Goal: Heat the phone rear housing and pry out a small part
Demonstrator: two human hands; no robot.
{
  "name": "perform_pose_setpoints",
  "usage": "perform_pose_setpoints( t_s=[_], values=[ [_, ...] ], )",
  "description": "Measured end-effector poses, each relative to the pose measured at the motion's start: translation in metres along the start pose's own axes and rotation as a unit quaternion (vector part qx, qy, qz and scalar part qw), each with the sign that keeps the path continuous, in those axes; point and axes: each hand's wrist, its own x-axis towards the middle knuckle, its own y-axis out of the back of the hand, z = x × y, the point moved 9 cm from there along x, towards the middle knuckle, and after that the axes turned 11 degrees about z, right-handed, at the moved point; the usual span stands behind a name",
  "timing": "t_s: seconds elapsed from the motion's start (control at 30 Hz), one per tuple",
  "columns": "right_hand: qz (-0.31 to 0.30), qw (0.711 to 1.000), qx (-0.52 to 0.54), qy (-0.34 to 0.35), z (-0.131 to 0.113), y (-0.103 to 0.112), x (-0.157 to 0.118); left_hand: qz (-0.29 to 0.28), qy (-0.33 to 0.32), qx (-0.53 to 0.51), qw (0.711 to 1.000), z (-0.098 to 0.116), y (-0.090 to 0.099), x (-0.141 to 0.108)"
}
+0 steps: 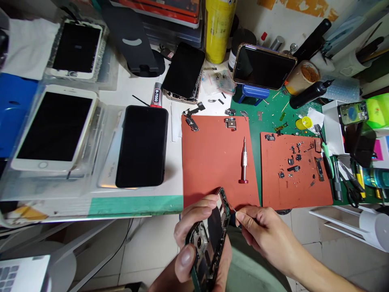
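An opened phone body (pixel 214 231), its inner parts showing, is tilted on its side in my left hand (pixel 188 243) below the front edge of the table. My left fingers and thumb wrap round its frame. My right hand (pixel 261 227) is just to the right of the phone, thumb and fingertips pinched on a thin tool (pixel 233 209) whose tip reaches the phone's upper right edge. The tool's far end is hidden in my right hand. A screwdriver (pixel 244 162) with a red cap lies on the orange mat (pixel 209 162) above my hands.
A second orange mat (pixel 298 198) at the right bears several small phone parts. A black phone (pixel 142 146) and a white phone (pixel 54 129) lie to the left. Another phone (pixel 264 67) leans on a blue stand (pixel 251 94). Scissors (pixel 352 194) lie at the far right.
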Motion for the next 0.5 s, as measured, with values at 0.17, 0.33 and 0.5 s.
perform_pose_setpoints(
  t_s=[0.17,0.33,0.5],
  values=[
    [0.118,0.978,-0.081,0.150,-0.010,0.006,-0.009,0.006,-0.036,-0.057,0.998,0.008,-0.009,-0.002],
    [0.195,0.932,-0.173,0.253,-0.018,0.004,-0.022,-0.005,-0.002,-0.037,0.999,0.001,-0.008,-0.001],
    [0.247,0.877,-0.232,0.341,-0.029,0.003,-0.032,0.029,-0.028,-0.073,0.997,0.004,-0.005,-0.003]
  ],
)
